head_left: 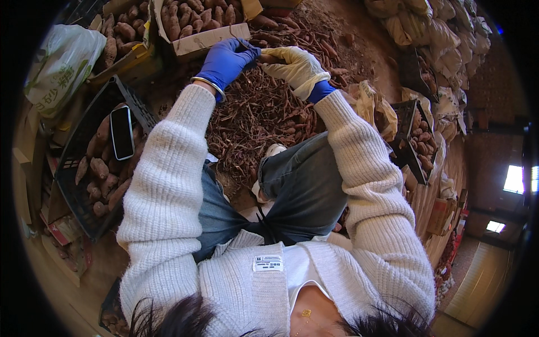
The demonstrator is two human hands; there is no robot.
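Note:
My left hand [227,63], in a blue glove, is closed in a pinch, with a thin dark root end [242,41] sticking up by its fingers. Close beside it my right hand [296,68], in a pale work glove over a blue one, closes around a small sweet potato [270,58]. The fingertips of both hands nearly meet at this sweet potato, and they partly hide it. Below the hands spreads a heap of thin roots and small sweet potatoes [247,118]. Just behind my left hand stands a cardboard box [216,40] filled with larger sweet potatoes.
At left, a black plastic crate [84,216] holds sweet potatoes with a phone [122,133] lying on them. A white plastic bag [64,64] stands behind it. Another crate [405,121] of small potatoes sits at right, near stacked sacks [443,39].

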